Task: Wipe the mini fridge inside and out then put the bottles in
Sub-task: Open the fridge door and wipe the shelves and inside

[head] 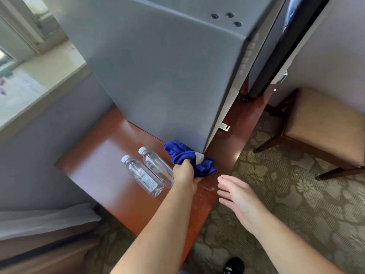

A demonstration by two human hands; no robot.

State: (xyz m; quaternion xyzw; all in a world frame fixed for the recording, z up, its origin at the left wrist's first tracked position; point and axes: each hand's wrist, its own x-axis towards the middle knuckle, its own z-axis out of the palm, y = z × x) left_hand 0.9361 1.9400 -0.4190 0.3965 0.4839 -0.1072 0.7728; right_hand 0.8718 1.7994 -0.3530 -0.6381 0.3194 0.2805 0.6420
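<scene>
The grey mini fridge (158,76) stands on a reddish wooden desk (94,171), its side wall facing me and its door shut. My left hand (184,175) grips a bunched blue cloth (183,155) against the fridge's lower near corner. Two clear plastic bottles with white caps lie side by side on the desk: one (143,176) further left, the other (158,166) right beside my left hand. My right hand (237,198) hovers with fingers straight over the desk's near edge and holds nothing.
A black TV (276,46) stands behind the fridge on the desk. A wooden chair with a tan cushion (325,125) is at the right on patterned carpet. A windowsill (39,82) runs along the left. A bed edge (39,220) shows at lower left.
</scene>
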